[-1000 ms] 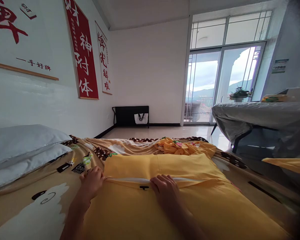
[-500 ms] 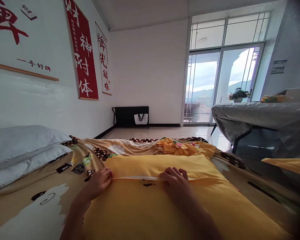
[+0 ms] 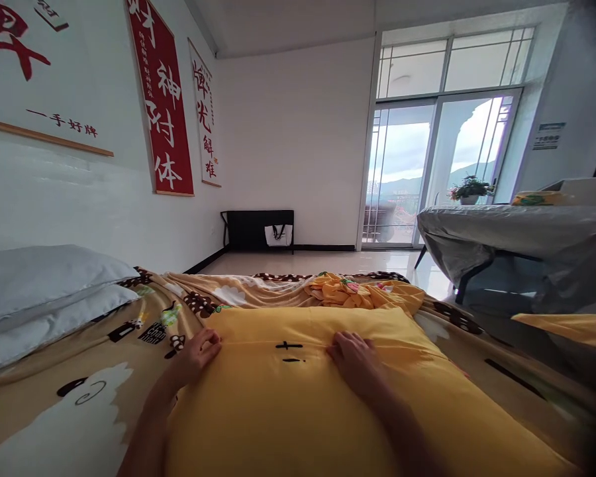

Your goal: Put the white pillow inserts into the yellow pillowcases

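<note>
A plump yellow pillowcase (image 3: 278, 404) lies in front of me, with a seam running across its upper part and small black marks near the middle. My left hand (image 3: 202, 354) grips the left edge at the seam's end, fingers pinched on the cloth. Farther right along the same seam, my right hand (image 3: 355, 358) has its fingers curled into the fabric. Whatever fills the pillowcase is hidden now. Beneath it spreads a tan blanket (image 3: 144, 371) with sheep and brown patches.
White pillows (image 3: 49, 278) are stacked at the left by the wall. Crumpled yellow floral fabric (image 3: 357, 291) lies beyond the pillowcase. At the right stands a plastic-covered table (image 3: 516, 225) with a potted plant (image 3: 471, 191). A white bag (image 3: 278, 235) leans against a dark folded object (image 3: 246, 228).
The gap along the seam has closed, covering the white strip inside, and more of the black marks shows. My right hand has shifted slightly right; the left stays at the edge.
</note>
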`<state>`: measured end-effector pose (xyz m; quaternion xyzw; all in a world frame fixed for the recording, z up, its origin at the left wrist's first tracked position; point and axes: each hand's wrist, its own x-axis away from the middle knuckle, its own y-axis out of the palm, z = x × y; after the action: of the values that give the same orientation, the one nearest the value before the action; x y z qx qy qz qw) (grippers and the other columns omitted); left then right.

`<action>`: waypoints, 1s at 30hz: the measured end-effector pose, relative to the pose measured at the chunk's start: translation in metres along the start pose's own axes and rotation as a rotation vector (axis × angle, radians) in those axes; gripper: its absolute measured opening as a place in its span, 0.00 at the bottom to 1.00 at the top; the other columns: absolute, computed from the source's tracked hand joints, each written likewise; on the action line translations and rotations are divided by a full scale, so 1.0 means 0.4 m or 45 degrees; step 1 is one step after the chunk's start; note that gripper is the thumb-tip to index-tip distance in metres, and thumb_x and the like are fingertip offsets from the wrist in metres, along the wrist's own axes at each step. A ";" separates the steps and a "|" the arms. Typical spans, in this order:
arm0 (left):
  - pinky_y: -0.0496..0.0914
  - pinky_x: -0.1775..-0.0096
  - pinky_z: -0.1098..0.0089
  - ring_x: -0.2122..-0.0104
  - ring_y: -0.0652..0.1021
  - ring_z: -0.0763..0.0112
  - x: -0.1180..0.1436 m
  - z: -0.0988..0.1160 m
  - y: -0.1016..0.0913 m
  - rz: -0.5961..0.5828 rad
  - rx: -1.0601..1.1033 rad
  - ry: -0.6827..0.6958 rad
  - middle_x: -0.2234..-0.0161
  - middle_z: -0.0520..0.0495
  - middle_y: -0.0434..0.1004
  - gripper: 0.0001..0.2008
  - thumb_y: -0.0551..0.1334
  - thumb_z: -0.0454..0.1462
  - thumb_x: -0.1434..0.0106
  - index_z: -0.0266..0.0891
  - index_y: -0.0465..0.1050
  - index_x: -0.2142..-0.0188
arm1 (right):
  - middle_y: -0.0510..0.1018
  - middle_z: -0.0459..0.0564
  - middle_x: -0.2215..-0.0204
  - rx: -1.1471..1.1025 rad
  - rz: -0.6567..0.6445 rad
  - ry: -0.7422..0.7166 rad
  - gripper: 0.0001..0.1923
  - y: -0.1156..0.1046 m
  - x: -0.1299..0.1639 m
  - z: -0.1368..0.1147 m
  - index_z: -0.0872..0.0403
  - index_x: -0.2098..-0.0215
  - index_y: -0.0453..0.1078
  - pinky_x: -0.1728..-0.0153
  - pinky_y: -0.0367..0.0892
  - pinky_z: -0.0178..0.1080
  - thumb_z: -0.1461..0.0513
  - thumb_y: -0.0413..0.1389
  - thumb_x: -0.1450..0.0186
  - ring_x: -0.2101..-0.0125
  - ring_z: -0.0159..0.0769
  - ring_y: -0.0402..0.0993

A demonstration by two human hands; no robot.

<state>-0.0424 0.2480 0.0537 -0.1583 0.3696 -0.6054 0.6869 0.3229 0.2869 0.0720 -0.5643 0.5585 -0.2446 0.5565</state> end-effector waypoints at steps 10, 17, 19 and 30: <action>0.68 0.51 0.62 0.59 0.74 0.62 -0.018 -0.071 0.099 0.093 -0.002 -0.059 0.62 0.42 0.73 0.21 0.53 0.51 0.46 0.39 0.71 0.65 | 0.76 0.52 0.58 -0.025 -0.020 0.032 0.15 0.106 -0.016 0.020 0.53 0.61 0.67 0.53 0.53 0.43 0.59 0.40 0.30 0.54 0.42 0.68; 0.63 0.46 0.52 0.50 0.71 0.53 0.054 -0.097 0.114 0.400 -0.072 -0.274 0.54 0.36 0.72 0.25 0.49 0.52 0.44 0.37 0.67 0.58 | 0.75 0.53 0.60 0.065 0.214 0.029 0.13 0.067 0.024 0.021 0.54 0.63 0.68 0.54 0.56 0.39 0.61 0.43 0.32 0.57 0.39 0.68; 0.66 0.47 0.52 0.52 0.73 0.53 0.104 -0.116 0.099 0.399 -0.054 -0.370 0.55 0.36 0.74 0.24 0.47 0.52 0.43 0.37 0.68 0.59 | 0.74 0.55 0.60 0.184 0.291 0.078 0.11 0.029 0.035 0.072 0.55 0.62 0.68 0.55 0.56 0.39 0.62 0.45 0.33 0.57 0.40 0.67; 0.74 0.65 0.57 0.67 0.80 0.54 0.274 -0.070 0.002 0.257 0.024 -0.450 0.75 0.41 0.77 0.21 0.50 0.53 0.42 0.40 0.70 0.72 | 0.78 0.66 0.69 -0.120 0.284 0.783 0.33 -0.087 0.280 0.426 0.61 0.63 0.74 0.69 0.67 0.49 0.43 0.40 0.37 0.67 0.53 0.76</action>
<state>-0.0619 0.1508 -0.0003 -0.2178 0.2514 -0.4998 0.7997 0.5172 0.2378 0.0203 -0.4246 0.7693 -0.3151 0.3586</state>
